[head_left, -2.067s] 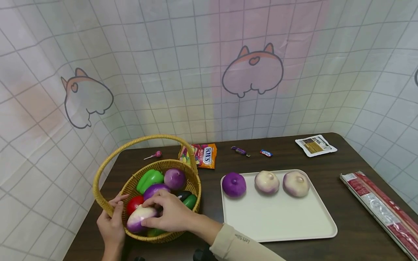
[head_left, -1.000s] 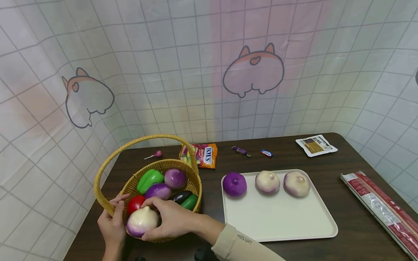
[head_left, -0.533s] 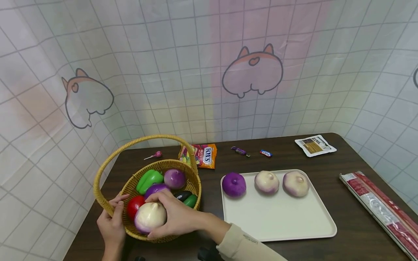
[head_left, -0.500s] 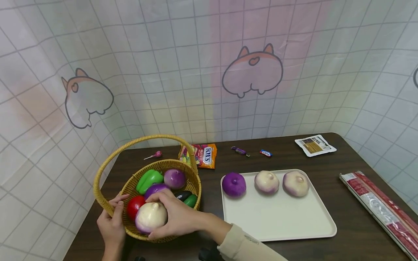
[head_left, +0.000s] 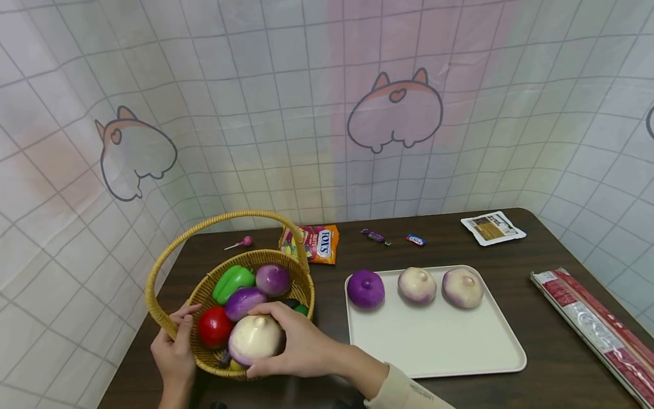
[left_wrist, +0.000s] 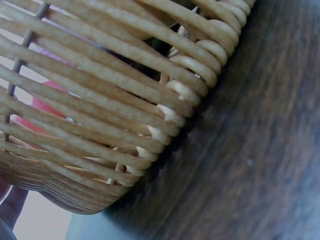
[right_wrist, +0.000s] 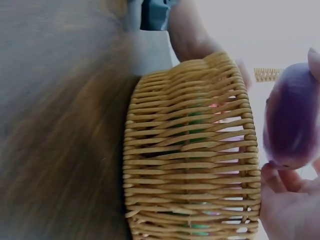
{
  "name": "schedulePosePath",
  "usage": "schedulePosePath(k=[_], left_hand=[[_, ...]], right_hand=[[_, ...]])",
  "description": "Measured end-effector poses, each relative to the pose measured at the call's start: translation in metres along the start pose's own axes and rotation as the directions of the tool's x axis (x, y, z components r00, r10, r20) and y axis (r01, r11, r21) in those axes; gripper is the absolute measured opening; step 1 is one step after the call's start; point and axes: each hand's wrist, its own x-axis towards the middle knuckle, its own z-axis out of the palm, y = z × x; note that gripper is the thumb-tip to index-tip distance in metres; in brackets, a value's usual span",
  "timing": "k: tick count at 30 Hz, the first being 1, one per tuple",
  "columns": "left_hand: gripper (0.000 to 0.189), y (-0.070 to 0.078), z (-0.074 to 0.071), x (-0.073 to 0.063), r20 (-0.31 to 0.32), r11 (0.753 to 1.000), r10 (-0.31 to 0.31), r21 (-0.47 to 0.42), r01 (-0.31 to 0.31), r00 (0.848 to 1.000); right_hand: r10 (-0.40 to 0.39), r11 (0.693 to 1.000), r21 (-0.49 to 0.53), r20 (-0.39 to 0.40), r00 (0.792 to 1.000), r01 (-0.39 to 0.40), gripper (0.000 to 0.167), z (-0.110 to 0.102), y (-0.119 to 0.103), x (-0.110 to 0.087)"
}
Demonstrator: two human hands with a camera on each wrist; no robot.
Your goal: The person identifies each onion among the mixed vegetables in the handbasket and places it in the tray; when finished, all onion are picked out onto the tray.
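My right hand [head_left: 306, 347] holds a shiny white-and-purple turnip [head_left: 254, 339] between thumb and fingers, over the near right part of the wicker basket [head_left: 217, 272]. In the right wrist view the turnip [right_wrist: 291, 117] is beyond the basket's rim, its purple side showing. My left hand [head_left: 175, 353] grips the basket's left rim where the handle joins. Inside the basket lie a red tomato [head_left: 214, 327], a green bell pepper [head_left: 233, 284], a purple eggplant [head_left: 245, 303] and a round purple vegetable [head_left: 273, 280]. Darker pieces at the right are partly hidden by my right hand.
Right of the basket, a white tray [head_left: 434, 346] bears a purple onion-shaped vegetable [head_left: 365, 289] and two white-and-purple turnips [head_left: 416, 285]. Behind are a lollipop [head_left: 246, 241], a candy bag [head_left: 324, 244], small wrapped candies [head_left: 375, 236] and a white packet [head_left: 493, 228]. A long red package [head_left: 587, 324] lies right.
My right hand has lifted the turnip from the basket's near left and moved it right, uncovering the tomato and eggplant. My left hand stays on the rim.
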Motion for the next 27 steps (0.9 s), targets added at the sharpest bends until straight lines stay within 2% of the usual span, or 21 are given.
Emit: schedulePosePath(k=[5,11,19,27], left_hand=[[0.021,0.001,0.0,0.0,-0.002,1.0,-0.003,-0.008,0.003,1.0],[0.021,0.002,0.0,0.0,-0.005,1.0,-0.015,0.008,0.015,1.0],[0.023,0.002,0.001,0.001,-0.013,0.999,-0.03,0.019,0.03,0.999],[0.023,0.001,0.001,0.001,-0.016,0.999,-0.021,0.027,0.022,1.0]], right_hand=[[-0.059,0.998,-0.015,-0.084,0.995,0.058,0.071,-0.003,0.002,-0.014],[-0.065,0.998,-0.018,-0.164,0.984,0.063,0.072,-0.01,0.002,-0.033],[-0.115,0.992,-0.084,-0.267,0.957,0.096,0.069,-0.023,0.015,-0.065],[0.003,1.0,-0.018,-0.312,0.95,-0.009,0.071,-0.035,0.027,-0.095]])
